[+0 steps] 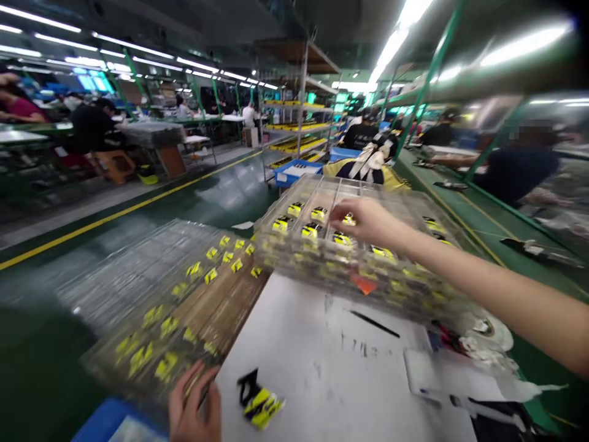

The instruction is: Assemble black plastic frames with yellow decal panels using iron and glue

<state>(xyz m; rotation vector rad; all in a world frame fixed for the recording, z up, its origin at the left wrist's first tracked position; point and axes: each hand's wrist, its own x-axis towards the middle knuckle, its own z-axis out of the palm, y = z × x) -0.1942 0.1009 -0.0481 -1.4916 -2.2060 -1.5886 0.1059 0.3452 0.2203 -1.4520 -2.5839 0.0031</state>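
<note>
My right hand (pixel 365 220) reaches out over a stack of clear plastic trays (pixel 414 288) and pinches a small yellow-and-black part (pixel 348 219) in the top tray, among several like parts. My left hand (pixel 192 406) rests at the near edge of the white table (pixel 322 362), its fingers on the corner of a low clear tray (pixel 151 319) that holds several yellow parts. One loose yellow-and-black part (pixel 259 402) lies on the table just right of that hand. The picture is blurred by motion.
A blue bin (pixel 108 423) sits at the bottom left. A black pen (pixel 373 323) and white items (pixel 464 380) lie on the table's right side. A green floor with a yellow line runs left. Other people sit at benches ahead and to both sides; a metal rack (pixel 299 132) stands behind.
</note>
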